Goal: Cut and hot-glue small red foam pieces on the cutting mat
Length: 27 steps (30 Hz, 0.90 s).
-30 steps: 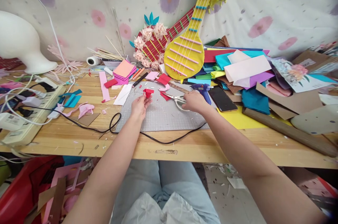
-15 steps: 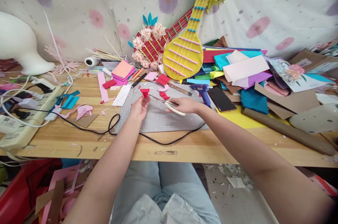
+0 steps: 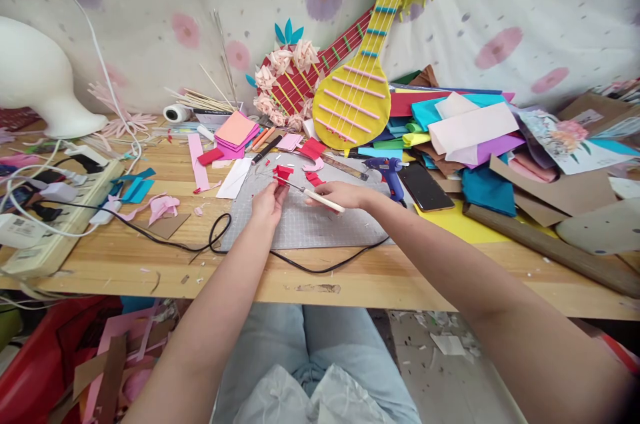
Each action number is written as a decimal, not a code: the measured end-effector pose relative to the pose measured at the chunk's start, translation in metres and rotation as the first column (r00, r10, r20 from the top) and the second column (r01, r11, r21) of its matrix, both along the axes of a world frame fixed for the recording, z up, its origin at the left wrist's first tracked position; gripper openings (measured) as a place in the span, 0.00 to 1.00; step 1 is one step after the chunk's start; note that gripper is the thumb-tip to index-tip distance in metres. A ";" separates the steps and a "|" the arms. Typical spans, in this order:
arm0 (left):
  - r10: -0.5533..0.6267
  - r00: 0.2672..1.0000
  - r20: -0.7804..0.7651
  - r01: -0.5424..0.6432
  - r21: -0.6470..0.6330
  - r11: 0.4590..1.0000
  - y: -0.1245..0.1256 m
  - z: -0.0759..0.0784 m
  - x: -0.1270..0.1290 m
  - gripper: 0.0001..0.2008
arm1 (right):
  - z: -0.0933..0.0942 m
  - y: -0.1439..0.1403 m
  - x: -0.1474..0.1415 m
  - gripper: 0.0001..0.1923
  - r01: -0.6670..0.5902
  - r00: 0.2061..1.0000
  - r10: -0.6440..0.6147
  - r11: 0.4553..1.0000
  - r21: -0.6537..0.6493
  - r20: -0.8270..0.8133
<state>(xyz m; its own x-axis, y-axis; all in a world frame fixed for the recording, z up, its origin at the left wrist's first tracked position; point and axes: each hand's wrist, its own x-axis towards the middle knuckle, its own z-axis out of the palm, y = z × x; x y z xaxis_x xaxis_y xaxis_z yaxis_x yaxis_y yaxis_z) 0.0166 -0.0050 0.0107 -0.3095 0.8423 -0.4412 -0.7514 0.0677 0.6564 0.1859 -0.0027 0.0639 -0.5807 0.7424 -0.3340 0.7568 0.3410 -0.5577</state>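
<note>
Between the fingertips of my left hand [image 3: 270, 203] is a small piece of red paper [image 3: 284, 172], raised over the grey cutting mat [image 3: 300, 227]. My right hand [image 3: 337, 195] grips white-handled scissors [image 3: 325, 201]; their blades point left and reach the red piece. Whether the blades are parted I cannot make out. Just behind my hands, more red scraps [image 3: 314, 179] and a curled pink strip [image 3: 314, 165] lie on the mat.
A blue glue gun [image 3: 390, 174] and a black phone [image 3: 425, 185] lie to the right. Its black cord [image 3: 325, 271] loops across the front. Behind stand a yellow paper lute [image 3: 353, 107] and a red flowered one [image 3: 293, 87]. A power strip [image 3: 65, 224] sits at left.
The scissors have swung round and come closer to my left hand, so the blades now meet the red paper. My left hand still pinches that piece. The view has shifted slightly.
</note>
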 end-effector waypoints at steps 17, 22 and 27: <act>-0.040 0.999 -0.033 0.041 0.005 0.999 0.001 0.000 0.000 0.08 | 0.007 -0.003 -0.006 0.33 -0.038 0.996 0.030 0.996 0.082 0.087; -0.023 0.999 -0.033 0.023 -0.007 1.000 0.000 0.001 0.001 0.08 | 0.002 -0.001 -0.004 0.33 -0.039 0.997 0.033 0.995 0.088 0.068; -0.021 0.998 -0.053 0.021 -0.001 1.000 0.000 0.000 0.001 0.08 | -0.004 -0.003 -0.003 0.33 -0.017 0.999 0.014 0.995 0.101 0.029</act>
<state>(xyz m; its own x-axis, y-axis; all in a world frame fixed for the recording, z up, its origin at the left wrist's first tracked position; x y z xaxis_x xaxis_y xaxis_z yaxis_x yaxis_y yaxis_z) 0.0178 -0.0047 0.0105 -0.3149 0.8486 -0.4252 -0.7139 0.0834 0.6953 0.1828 -0.0058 0.0601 -0.5835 0.7644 -0.2742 0.7660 0.4060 -0.4984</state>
